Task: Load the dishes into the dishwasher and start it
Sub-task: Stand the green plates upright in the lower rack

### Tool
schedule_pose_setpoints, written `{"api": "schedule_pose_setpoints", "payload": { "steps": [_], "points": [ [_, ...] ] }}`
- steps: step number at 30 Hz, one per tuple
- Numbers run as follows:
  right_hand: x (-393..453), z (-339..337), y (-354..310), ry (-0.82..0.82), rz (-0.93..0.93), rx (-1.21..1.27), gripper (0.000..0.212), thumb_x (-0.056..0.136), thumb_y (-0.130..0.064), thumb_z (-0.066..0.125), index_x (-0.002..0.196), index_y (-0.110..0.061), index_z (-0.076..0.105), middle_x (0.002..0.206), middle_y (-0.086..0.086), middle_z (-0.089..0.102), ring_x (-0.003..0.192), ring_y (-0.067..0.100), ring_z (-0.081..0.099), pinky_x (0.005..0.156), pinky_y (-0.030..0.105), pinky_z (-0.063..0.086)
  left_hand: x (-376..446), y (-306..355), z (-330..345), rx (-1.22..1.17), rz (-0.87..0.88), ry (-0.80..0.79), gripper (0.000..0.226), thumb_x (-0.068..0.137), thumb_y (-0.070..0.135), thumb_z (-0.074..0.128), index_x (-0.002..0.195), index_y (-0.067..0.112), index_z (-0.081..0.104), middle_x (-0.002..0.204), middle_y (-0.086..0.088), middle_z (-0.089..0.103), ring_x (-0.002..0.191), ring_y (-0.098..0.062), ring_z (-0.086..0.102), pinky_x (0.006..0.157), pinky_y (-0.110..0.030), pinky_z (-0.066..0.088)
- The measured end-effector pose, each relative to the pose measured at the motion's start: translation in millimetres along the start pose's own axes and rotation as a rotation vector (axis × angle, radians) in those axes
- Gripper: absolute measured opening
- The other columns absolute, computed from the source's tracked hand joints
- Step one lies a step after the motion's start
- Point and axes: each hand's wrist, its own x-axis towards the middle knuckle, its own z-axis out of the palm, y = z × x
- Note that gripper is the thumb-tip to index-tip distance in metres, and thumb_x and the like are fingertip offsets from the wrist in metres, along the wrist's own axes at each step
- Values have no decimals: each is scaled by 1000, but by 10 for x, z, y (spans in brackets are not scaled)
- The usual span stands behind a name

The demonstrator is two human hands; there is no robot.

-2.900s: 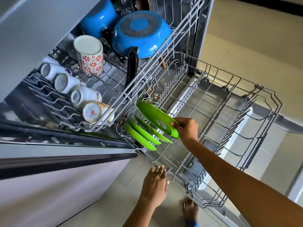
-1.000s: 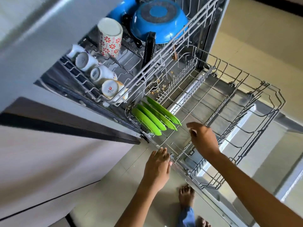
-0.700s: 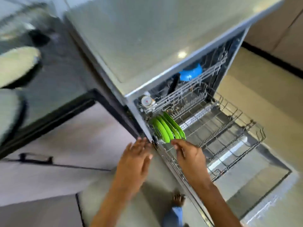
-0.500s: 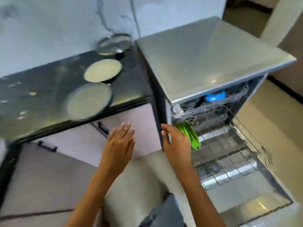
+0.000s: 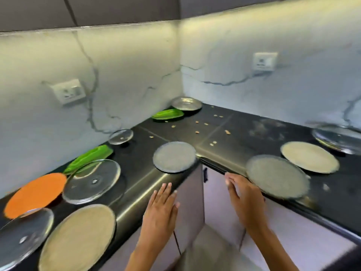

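Observation:
Several dishes lie on the black L-shaped counter [image 5: 244, 137]. A grey round plate [image 5: 174, 157] sits at the inner corner edge, another grey plate [image 5: 277, 177] lies right of it, and a beige plate [image 5: 309, 157] behind that. On the left are a beige plate [image 5: 78, 239], two glass lids [image 5: 91, 180] [image 5: 23, 235], an orange plate [image 5: 36, 193] and a green plate [image 5: 89, 157]. At the back are a second green plate [image 5: 168, 115] and a steel plate [image 5: 186, 103]. My left hand [image 5: 161, 208] and right hand [image 5: 245, 196] hover empty, fingers straight, before the counter edge. The dishwasher is out of view.
A small glass lid [image 5: 121, 136] lies by the left wall and a steel plate [image 5: 338, 137] at the far right. Crumbs are scattered over the counter's back corner. Wall sockets [image 5: 68, 91] [image 5: 264, 60] sit above. Pale cabinet doors [image 5: 218, 200] are below the counter.
My right hand set a green plate in the lower rack and let go. The view then swung left from the open dishwasher to the counter; both hands now reach toward its edge, empty.

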Motion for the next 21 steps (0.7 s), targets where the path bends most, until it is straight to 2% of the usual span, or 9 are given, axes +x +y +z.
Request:
{"api": "schedule_pose_setpoints", "payload": {
  "steps": [2, 4, 6, 8, 11, 14, 16, 19, 21],
  "points": [
    [206, 312, -112, -62, -47, 65, 28, 89, -24, 48, 101, -10, 69, 97, 1, 71, 86, 19, 67, 74, 25, 50, 43, -255, -61, 20, -71, 28, 63, 102, 41, 14, 113, 12, 70, 129, -8, 60, 123, -25, 54, 107, -31, 24],
    [414, 633, -211, -110, -61, 114, 22, 91, -22, 53, 102, -13, 69, 97, -3, 71, 85, 14, 66, 73, 18, 47, 123, -511, -87, 43, -131, 22, 56, 102, 39, 21, 113, 13, 69, 130, -6, 60, 124, -23, 53, 109, -29, 21],
    [620, 1013, -307, -156, -84, 133, 17, 88, -13, 61, 103, -15, 68, 97, -6, 71, 84, 14, 67, 71, 25, 52, 235, -832, -81, 49, -195, 34, 46, 97, 35, 32, 117, 14, 67, 133, -5, 57, 127, -21, 50, 111, -27, 18],
    [816, 1374, -436, -201, -116, 146, 19, 85, -9, 64, 103, -15, 69, 93, -6, 71, 81, 12, 68, 67, 25, 53, 377, -1175, -63, 68, -253, 62, 46, 96, 37, 34, 118, 14, 67, 134, -6, 56, 129, -21, 48, 112, -26, 16],
    [1179, 2026, -668, -266, -209, 157, 16, 90, -16, 58, 101, -14, 69, 91, -5, 71, 80, 12, 68, 66, 26, 54, 711, -1782, -41, 124, -344, 100, 61, 101, 43, 18, 116, 11, 67, 131, -8, 58, 126, -25, 50, 111, -27, 14],
    [1505, 2630, -900, -323, -269, 168, 28, 90, -28, 47, 100, -14, 70, 93, -7, 72, 81, 9, 67, 69, 16, 48, 1060, -2385, -31, 210, -392, 131, 52, 98, 34, 27, 112, 7, 69, 125, -10, 62, 121, -26, 56, 108, -32, 21],
    [1673, 2992, -1051, -377, -284, 188, 18, 90, -19, 57, 102, -15, 70, 95, -9, 71, 83, 5, 66, 71, 8, 43, 1284, -2790, -11, 233, -428, 117, 46, 91, 27, 33, 107, 6, 72, 120, -11, 66, 116, -27, 59, 104, -35, 27],
    [1847, 3413, -1176, -431, -326, 205, 19, 83, -9, 68, 101, -15, 71, 94, -9, 71, 81, 2, 66, 73, 4, 41, 1570, -3286, 40, 281, -508, 70, 48, 90, 29, 33, 106, 5, 72, 117, -10, 67, 113, -26, 61, 104, -37, 35],
    [1910, 3630, -1196, -469, -349, 193, 21, 81, -9, 71, 100, -16, 71, 92, -10, 72, 78, 0, 66, 70, 3, 42, 1759, -3516, 90, 257, -577, 3, 49, 94, 30, 32, 116, 4, 67, 126, -11, 62, 120, -25, 56, 106, -40, 37]
  ]
}}
